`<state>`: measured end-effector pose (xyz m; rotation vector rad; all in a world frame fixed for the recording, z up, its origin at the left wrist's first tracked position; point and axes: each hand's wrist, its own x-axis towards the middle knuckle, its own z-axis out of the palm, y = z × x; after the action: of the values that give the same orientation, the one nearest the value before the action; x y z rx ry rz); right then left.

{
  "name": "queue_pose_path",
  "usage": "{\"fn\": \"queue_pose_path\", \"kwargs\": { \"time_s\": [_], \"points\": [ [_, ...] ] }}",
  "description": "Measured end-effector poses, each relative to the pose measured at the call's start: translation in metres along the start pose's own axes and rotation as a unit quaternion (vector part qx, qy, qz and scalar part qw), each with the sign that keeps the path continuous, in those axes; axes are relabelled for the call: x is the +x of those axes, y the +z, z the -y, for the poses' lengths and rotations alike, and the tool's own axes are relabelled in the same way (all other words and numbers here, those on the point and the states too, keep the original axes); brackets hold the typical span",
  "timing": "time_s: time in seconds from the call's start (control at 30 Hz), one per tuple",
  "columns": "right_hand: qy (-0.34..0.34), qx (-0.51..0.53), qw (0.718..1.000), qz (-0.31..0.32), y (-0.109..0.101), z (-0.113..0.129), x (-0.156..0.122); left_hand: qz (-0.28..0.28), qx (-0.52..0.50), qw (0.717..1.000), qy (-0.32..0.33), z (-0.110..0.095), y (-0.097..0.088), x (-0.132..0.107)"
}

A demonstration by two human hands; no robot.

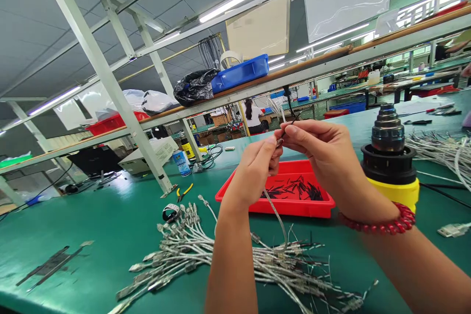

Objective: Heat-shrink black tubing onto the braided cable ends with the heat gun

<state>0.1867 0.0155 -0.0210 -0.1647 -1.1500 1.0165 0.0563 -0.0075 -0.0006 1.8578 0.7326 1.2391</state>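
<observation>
Here, above the shallow red plastic tray (235, 196), the left hand (257, 167) pinches the end of 1 thin grey cable (275, 213) and the right hand (324, 157) pinches a slim black sleeve (293, 119) against it; a slackened pinch would likely drop the sleeve.

Matt green desk (110, 216), glossy plastic.
Smooth red plastic tray (290, 209) at 12 o'clock; silvery braided cables (191, 250) with metal ends at 6.

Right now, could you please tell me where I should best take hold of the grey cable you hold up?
Probably the free stretch of the grey cable hanging below the left hand, reached from the far side over the red tray: the right hand also pinches its top, forearms flank it, its foot joins the cable pile.
</observation>
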Motion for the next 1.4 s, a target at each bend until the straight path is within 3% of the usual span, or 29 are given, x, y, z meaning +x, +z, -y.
{"fn": "queue_pose_path", "kwargs": {
  "time_s": [0.3, 0.7, 1.07, 1.27, 1.4],
  "points": [
    [0.045, 0.029, 0.998, 0.016, -0.003, -0.005, 0.004, 0.010, 0.045, 0.998, 0.045, 0.000, -0.007, 0.000],
    [0.014, -0.012, 0.999, 0.040, 0.001, 0.001, -0.003, 0.045, 0.012, 0.998, 0.046, -0.003, -0.009, -0.006],
    [0.009, -0.027, 0.999, 0.028, 0.001, 0.003, -0.002, 0.030, 0.041, 0.997, 0.061, -0.002, -0.011, -0.006],
    [-0.044, -0.146, 0.986, 0.060, -0.002, 0.009, 0.000, 0.017, 0.140, 0.988, 0.068, 0.002, -0.016, -0.005],
    [-0.092, -0.264, 0.959, 0.047, -0.001, 0.014, -0.003, 0.003, 0.176, 0.983, 0.048, 0.004, -0.021, -0.005]
  ]
}}
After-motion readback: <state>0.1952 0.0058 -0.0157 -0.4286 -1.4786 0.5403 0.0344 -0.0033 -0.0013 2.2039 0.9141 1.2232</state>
